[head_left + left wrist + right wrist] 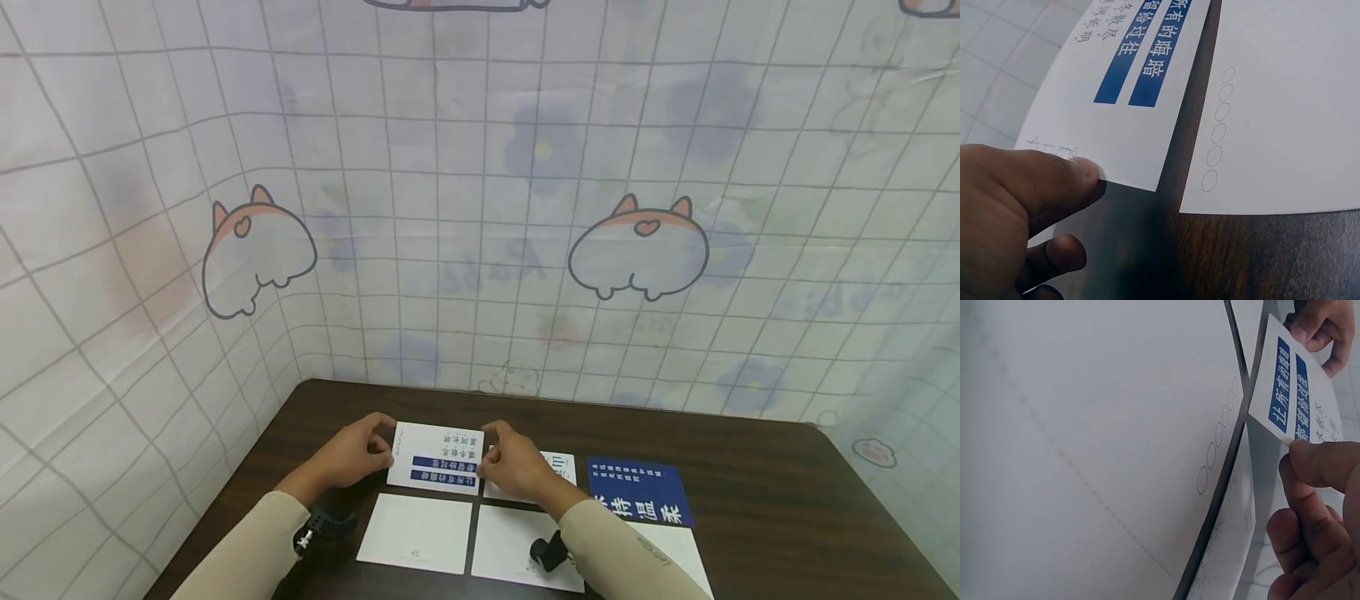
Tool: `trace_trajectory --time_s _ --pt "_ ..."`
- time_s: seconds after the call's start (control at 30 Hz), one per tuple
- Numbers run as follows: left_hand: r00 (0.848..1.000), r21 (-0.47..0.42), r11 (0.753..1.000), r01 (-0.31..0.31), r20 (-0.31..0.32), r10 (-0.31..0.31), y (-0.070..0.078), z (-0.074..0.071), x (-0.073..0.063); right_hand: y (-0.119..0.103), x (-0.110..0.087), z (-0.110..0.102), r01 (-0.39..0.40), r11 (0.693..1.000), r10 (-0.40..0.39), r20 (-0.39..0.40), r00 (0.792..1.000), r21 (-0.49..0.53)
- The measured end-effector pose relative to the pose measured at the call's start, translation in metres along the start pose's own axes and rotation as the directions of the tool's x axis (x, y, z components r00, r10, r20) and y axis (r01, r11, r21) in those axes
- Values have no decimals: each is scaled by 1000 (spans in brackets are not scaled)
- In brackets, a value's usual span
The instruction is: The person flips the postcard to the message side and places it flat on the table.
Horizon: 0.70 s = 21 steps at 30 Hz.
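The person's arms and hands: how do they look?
The left sleeve and right sleeve are beige, the latter with a small, unreadable marking. A black device is at the left wrist, another at the right. The left hand and right hand are ungloved.

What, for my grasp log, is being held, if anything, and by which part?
The white card with blue bands, by its opposite short edges: the left hand pinches one, the right hand the other.
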<state>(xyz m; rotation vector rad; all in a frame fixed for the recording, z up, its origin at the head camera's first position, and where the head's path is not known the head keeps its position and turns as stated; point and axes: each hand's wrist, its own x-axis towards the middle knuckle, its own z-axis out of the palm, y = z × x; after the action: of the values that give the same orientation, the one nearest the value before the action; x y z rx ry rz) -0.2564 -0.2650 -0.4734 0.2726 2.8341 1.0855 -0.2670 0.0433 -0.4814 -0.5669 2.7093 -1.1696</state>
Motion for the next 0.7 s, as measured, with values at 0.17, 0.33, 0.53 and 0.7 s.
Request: trace_trajectory --time_s 0.17,0.33,0.53,0.7 --pt "1000 -5 1000 -18 -24 17 1 -1 -1 1 0 -2 48 999 -48 2 999 -3" --pt "998 -11 999 -51 -47 51 2 -1 -1 4 1 -3 115 993 -115 4 993 -29" --pt "997 -10 998 -62 -54 61 3 -2 -2 4 1 -5 148 989 -147 13 989 -21" --pt "993 -15 994 -108 -39 107 2 -3 -4 2 -2 -8 153 988 -153 9 988 -22"
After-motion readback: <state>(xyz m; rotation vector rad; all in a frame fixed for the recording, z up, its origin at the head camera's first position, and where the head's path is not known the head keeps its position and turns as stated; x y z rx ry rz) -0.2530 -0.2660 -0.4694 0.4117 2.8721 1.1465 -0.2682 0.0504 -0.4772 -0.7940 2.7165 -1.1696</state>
